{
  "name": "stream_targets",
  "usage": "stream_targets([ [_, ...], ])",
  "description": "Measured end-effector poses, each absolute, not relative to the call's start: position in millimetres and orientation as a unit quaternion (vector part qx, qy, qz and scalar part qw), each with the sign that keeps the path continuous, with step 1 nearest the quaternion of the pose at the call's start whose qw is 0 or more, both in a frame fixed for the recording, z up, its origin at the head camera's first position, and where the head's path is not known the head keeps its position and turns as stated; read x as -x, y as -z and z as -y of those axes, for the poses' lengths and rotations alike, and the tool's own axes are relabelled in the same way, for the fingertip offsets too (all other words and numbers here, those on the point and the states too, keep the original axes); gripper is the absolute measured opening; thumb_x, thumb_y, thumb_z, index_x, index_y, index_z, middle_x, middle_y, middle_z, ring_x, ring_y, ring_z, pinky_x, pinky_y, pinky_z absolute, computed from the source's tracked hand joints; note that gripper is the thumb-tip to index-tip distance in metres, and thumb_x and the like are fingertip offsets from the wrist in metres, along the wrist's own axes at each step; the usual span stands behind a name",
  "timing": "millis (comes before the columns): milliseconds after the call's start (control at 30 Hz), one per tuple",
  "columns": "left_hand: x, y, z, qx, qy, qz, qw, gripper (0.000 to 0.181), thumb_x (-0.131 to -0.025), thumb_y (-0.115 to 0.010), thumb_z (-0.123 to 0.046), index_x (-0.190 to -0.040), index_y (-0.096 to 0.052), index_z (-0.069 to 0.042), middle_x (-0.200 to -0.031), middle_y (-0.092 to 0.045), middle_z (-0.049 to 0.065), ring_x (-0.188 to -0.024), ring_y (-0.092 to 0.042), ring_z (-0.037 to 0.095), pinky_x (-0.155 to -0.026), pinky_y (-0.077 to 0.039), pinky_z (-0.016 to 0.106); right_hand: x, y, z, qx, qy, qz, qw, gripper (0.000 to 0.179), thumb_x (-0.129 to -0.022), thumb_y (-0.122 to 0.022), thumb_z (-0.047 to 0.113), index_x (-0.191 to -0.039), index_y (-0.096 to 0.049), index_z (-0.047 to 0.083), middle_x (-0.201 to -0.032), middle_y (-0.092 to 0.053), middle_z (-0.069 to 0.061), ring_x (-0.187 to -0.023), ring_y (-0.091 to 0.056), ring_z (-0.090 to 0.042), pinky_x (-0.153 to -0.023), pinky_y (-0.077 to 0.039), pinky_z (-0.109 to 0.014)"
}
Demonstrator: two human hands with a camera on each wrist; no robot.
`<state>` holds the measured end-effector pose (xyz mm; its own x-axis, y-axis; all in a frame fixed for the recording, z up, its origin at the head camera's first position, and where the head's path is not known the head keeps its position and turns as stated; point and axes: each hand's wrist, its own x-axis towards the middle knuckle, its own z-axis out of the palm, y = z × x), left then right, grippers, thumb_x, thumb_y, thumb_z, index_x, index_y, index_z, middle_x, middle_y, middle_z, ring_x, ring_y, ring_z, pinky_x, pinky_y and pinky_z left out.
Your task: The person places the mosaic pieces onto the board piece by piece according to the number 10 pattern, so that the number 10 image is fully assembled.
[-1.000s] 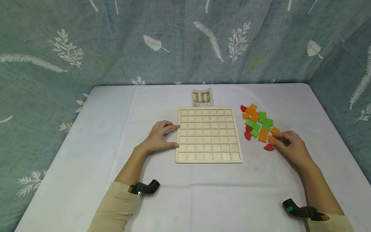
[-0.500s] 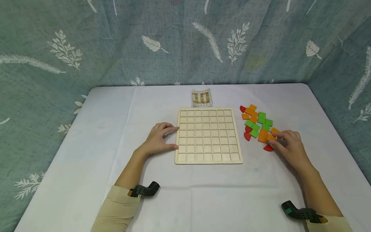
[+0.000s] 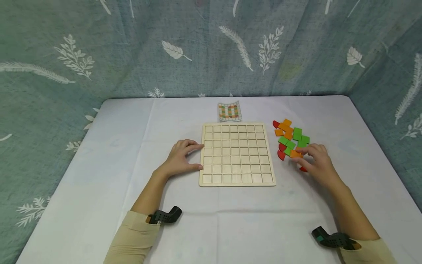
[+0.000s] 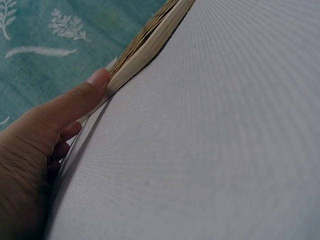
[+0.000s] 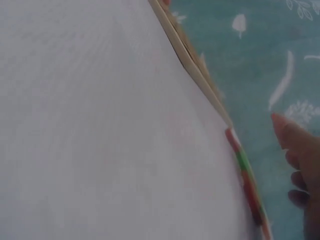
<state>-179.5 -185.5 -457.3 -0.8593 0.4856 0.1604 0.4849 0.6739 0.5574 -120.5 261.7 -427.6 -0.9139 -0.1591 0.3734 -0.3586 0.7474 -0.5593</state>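
A pale wooden grid board [image 3: 237, 151] lies flat on the table. My left hand [image 3: 179, 157] rests at its left edge, thumb and index finger spread apart and touching the rim. The left wrist view shows that thumb [image 4: 75, 105] against the side of the board [image 4: 145, 52]. My right hand [image 3: 318, 165] is over the coloured pieces and pinches an orange square tile [image 3: 295, 154] between thumb and fingertips. Beneath it, an orange rectangle and a red quarter-circle [image 3: 303, 169] are partly covered. In the right wrist view the tile is hidden behind the thumb [image 5: 285, 132].
Several green tiles [image 3: 298, 134], orange tiles [image 3: 285, 127] and red quarter-circles [image 3: 281, 155] lie in a loose cluster right of the board. A printed pattern card [image 3: 229, 111] sits behind the board. A leaf-patterned cloth [image 3: 211, 47] hangs behind the white-covered table [image 3: 247, 223].
My right hand has picked up the orange square tile and moved left with it over the neighbouring pieces. The left hand has stayed at the board's edge.
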Motion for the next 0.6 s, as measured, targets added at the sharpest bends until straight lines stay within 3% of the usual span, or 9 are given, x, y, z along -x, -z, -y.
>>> stream_targets([
  [600,180.4,458.9,185.0,-0.257,-0.304,-0.918,0.002,0.073,-0.066,-0.081,-0.044,-0.131,-0.058,-0.020,-0.123,-0.050,0.005,-0.113,-0.041,0.024,-0.096,-0.029,0.044,148.7,423.1,-213.8,-0.207,-0.378,0.892,0.135,0.032,-0.072,-0.079,0.002,-0.101,-0.066,-0.003,-0.096,-0.062,-0.016,-0.099,-0.044,-0.030,-0.084,-0.033,-0.043],
])
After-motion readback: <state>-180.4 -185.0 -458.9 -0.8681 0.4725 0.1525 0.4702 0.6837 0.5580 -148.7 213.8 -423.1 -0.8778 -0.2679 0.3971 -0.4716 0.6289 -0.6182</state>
